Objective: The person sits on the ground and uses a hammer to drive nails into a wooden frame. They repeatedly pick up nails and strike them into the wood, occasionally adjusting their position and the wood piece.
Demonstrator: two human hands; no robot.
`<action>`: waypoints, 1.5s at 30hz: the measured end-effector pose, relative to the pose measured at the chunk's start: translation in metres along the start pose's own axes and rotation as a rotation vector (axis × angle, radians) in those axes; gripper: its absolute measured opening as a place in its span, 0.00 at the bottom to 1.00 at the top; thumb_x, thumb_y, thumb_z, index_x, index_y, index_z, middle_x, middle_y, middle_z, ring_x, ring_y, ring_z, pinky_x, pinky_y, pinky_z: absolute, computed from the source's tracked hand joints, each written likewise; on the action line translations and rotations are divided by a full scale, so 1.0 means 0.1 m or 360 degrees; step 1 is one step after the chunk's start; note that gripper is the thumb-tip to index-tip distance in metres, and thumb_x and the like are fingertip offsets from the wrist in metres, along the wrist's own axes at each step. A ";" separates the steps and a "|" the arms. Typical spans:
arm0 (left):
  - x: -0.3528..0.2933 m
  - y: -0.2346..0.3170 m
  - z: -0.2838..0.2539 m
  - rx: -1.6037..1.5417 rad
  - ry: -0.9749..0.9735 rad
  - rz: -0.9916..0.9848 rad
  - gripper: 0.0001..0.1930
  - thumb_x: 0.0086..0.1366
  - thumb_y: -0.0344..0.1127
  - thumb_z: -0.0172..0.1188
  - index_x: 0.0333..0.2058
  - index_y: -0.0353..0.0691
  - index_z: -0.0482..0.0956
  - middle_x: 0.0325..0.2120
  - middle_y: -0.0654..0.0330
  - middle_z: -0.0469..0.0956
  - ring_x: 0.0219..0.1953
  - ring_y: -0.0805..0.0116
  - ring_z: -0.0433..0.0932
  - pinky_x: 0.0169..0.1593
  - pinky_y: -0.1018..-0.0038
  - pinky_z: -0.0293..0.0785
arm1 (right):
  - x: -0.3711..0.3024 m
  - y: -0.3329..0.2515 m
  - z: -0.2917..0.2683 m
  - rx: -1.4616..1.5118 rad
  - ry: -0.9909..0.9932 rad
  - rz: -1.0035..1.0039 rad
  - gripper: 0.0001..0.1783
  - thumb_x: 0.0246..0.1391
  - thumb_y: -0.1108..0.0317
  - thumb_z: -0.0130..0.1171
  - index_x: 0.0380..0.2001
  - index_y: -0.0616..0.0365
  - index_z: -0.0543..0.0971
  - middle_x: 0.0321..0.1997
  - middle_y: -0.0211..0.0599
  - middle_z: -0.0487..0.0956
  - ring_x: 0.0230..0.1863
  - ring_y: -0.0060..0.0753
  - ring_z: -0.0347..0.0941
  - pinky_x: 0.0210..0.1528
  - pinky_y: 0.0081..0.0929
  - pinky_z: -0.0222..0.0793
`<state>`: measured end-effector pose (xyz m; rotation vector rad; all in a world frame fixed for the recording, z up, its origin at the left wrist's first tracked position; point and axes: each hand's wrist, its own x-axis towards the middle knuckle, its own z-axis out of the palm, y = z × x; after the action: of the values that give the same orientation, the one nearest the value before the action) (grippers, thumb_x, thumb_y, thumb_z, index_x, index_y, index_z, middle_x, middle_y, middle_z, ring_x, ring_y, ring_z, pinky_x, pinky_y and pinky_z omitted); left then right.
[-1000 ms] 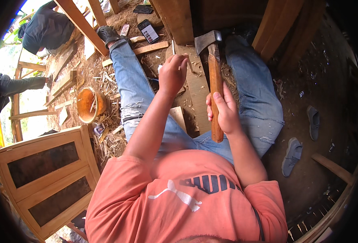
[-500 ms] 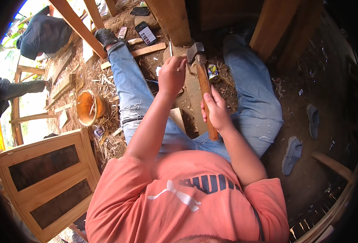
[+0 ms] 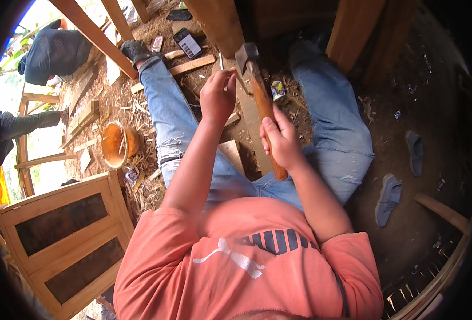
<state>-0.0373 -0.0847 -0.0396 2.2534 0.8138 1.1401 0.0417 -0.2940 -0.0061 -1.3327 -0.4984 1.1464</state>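
My right hand [image 3: 279, 137] is wrapped round the wooden handle of a hammer [image 3: 259, 90], which is tilted with its dark metal head toward the upright wooden post. Beside the hammer head, my left hand [image 3: 218, 97] is closed, fingers curled in. A thin whitish rod [image 3: 221, 61] shows just beyond that fist, and a thin brown piece [image 3: 243, 84] lies by its fingertips. Whether the fist holds either one I cannot tell. Under both hands a wooden board [image 3: 251, 113] lies between my legs. The hammer head is apart from my left hand.
Wooden posts [image 3: 217, 26] stand in front. An orange bucket [image 3: 117, 144], a phone [image 3: 187, 44] and wood scraps [image 3: 193, 65] lie left among shavings. A panelled wooden frame [image 3: 65, 234] leans lower left. Grey shoes [image 3: 388, 199] lie right. Another person [image 3: 57, 53] bends over at far left.
The hammer head has risen a little and shifted left, away from me. My left hand has moved slightly left and stays closed. The whole view has also shifted slightly.
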 end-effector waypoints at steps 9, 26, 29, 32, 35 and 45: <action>0.00 0.02 -0.03 0.0042 -0.0045 0.0004 0.03 0.71 0.29 0.70 0.41 0.39 0.86 0.37 0.53 0.89 0.38 0.51 0.90 0.42 0.61 0.86 | 0.09 0.07 -0.06 -0.0079 0.0043 0.0074 0.31 0.83 0.59 0.51 0.83 0.46 0.62 0.32 0.24 0.73 0.23 0.16 0.68 0.24 0.19 0.69; 0.00 0.00 0.00 0.0035 -0.0039 0.0018 0.04 0.71 0.30 0.70 0.42 0.40 0.86 0.37 0.52 0.89 0.38 0.52 0.90 0.42 0.63 0.85 | 0.06 -0.03 -0.03 0.0058 0.0073 0.0010 0.33 0.81 0.59 0.53 0.84 0.47 0.62 0.31 0.24 0.74 0.22 0.15 0.69 0.24 0.22 0.70; 0.01 0.03 0.00 0.0003 -0.0071 -0.0001 0.04 0.71 0.29 0.70 0.42 0.40 0.86 0.37 0.53 0.89 0.39 0.52 0.90 0.42 0.62 0.85 | 0.11 0.12 -0.05 0.0087 0.0086 0.0140 0.33 0.82 0.60 0.53 0.84 0.47 0.61 0.31 0.24 0.74 0.23 0.15 0.69 0.24 0.21 0.70; -0.01 0.00 0.01 0.0025 -0.0076 -0.0027 0.04 0.71 0.28 0.70 0.42 0.39 0.86 0.38 0.53 0.89 0.39 0.53 0.91 0.42 0.63 0.86 | 0.09 0.03 -0.07 0.0099 0.0057 0.0101 0.33 0.81 0.59 0.53 0.84 0.47 0.61 0.31 0.24 0.74 0.23 0.15 0.69 0.24 0.21 0.70; 0.02 0.06 0.02 -0.0020 -0.0061 -0.0033 0.04 0.70 0.28 0.70 0.42 0.38 0.85 0.39 0.53 0.90 0.40 0.54 0.91 0.43 0.63 0.86 | 0.06 0.03 -0.08 0.0046 0.0034 0.0021 0.34 0.81 0.59 0.54 0.84 0.47 0.61 0.30 0.24 0.73 0.23 0.16 0.69 0.24 0.23 0.71; -0.01 0.01 0.00 0.0028 -0.0087 -0.0030 0.05 0.69 0.27 0.71 0.41 0.39 0.85 0.36 0.54 0.89 0.38 0.55 0.91 0.41 0.64 0.86 | 0.05 -0.02 -0.12 0.0072 0.0050 0.0052 0.33 0.81 0.60 0.53 0.83 0.50 0.61 0.30 0.25 0.73 0.22 0.15 0.68 0.23 0.22 0.70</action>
<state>-0.0374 -0.0860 -0.0400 2.2762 0.8244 1.0624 0.0545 -0.2954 -0.0087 -1.3221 -0.4271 1.1549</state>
